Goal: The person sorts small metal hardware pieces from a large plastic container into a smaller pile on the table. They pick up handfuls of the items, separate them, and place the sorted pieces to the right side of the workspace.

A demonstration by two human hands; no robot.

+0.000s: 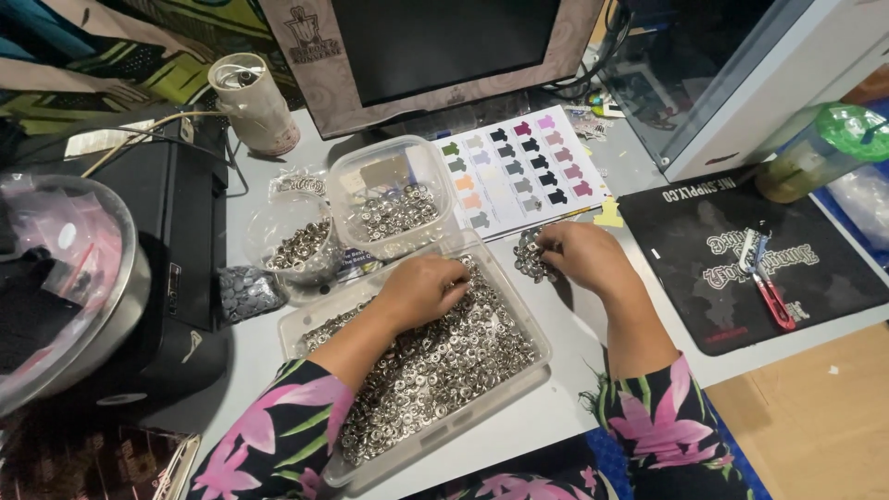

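On the grey worktop (556, 407) a large clear tray (523, 319) brims with small silver snap rings (444, 361). The left hand (421, 289) rests in it, fingers curled down among the rings. At two o'clock of the tray, the right hand (583, 257) pinches a small ring cluster (531, 256), fingers narrowly closed.

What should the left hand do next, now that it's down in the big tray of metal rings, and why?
Probably pinch a few rings and carry them across to the right hand. The left hand rests fingers-down among the loose silver rings in the large clear tray, while the right hand holds a small cluster of rings just past the tray's far right corner, seemingly gathering them there.
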